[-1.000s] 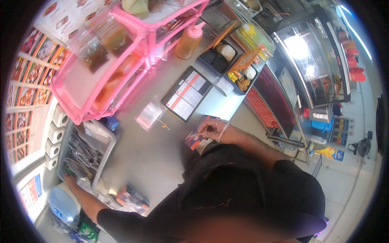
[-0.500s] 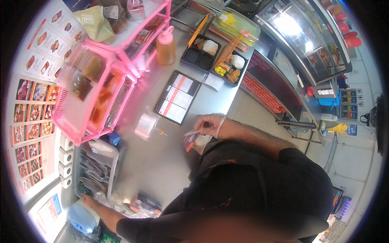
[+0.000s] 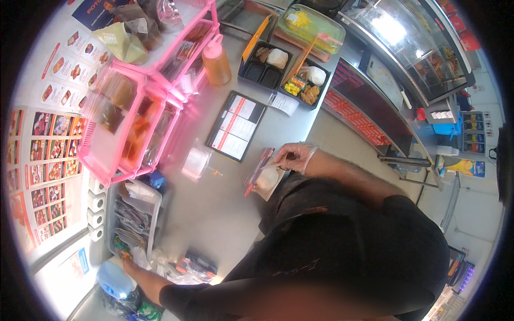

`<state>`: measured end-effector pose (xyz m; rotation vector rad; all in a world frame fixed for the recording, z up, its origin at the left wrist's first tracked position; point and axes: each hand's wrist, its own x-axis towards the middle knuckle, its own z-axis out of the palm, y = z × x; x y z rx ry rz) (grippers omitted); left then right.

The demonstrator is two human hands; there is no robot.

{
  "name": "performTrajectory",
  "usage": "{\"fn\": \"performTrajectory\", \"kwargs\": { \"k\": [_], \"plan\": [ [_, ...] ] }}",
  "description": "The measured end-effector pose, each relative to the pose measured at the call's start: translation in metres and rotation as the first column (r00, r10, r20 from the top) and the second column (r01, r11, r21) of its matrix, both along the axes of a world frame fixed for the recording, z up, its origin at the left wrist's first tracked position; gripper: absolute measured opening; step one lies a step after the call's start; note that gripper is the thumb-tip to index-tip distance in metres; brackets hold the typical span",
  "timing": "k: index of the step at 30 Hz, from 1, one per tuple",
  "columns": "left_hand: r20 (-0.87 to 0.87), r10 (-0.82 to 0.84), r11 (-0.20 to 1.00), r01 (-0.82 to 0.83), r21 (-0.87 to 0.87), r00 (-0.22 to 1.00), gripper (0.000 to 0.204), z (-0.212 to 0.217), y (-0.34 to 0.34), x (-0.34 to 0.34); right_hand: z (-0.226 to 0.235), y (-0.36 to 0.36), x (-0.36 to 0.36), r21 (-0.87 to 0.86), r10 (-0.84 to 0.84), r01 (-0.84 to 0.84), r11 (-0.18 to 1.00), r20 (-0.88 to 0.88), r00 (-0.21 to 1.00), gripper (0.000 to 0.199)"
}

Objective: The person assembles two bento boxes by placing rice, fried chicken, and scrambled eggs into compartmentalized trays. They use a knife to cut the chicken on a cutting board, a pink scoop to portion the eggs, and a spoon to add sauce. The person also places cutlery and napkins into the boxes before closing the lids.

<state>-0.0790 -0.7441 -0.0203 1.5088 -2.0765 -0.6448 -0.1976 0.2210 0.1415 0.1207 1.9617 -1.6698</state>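
In a clear glove, my right hand (image 3: 294, 158) pinches the upper edge of a flat packet (image 3: 266, 179) with dark red print and a pale round patch. That packet hangs over the table's front edge, against my dark shirt. My left hand (image 3: 124, 255) reaches far left to the end of a grey bin (image 3: 151, 216) that holds dark wrapped items. Something small and green lies at its fingertips, and the fingers are too small and covered to read. A black-framed tablet (image 3: 235, 125) and a small clear plastic bag (image 3: 196, 161) lie on the steel table between my hands.
Pink stacked baskets (image 3: 140, 125) hold sauce packets at the left. Beyond the tablet are a pink-capped sauce bottle (image 3: 216, 64), two black meal boxes (image 3: 266, 67) with rice and food, and a lidded clear container (image 3: 310, 29). A blue-lidded jug (image 3: 113, 279) stands near my left forearm.
My right hand has moved slightly right and turned the packet, so more of its face shows. My left hand has shifted a little right, at the bin's near end.
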Motion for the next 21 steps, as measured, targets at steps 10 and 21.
{"fn": "performTrajectory", "kwargs": {
  "k": [10, 21],
  "plan": [
    [-0.182, 0.213, 0.885, -0.269, -0.381, 0.96, 0.038, 0.051, 0.087, -0.028, 0.011, 0.012, 0.0, -0.001, 0.067, -0.067, 0.998, -0.078, 0.995, 0.012],
    [-0.285, -0.907, 0.334, 0.942, -0.044, 0.309, 0.016, 0.202, 0.639, -0.123, 0.048, -0.002, -0.079, -0.258, 0.266, -0.376, 0.89, -0.377, 0.887, 0.012]
  ]
}}
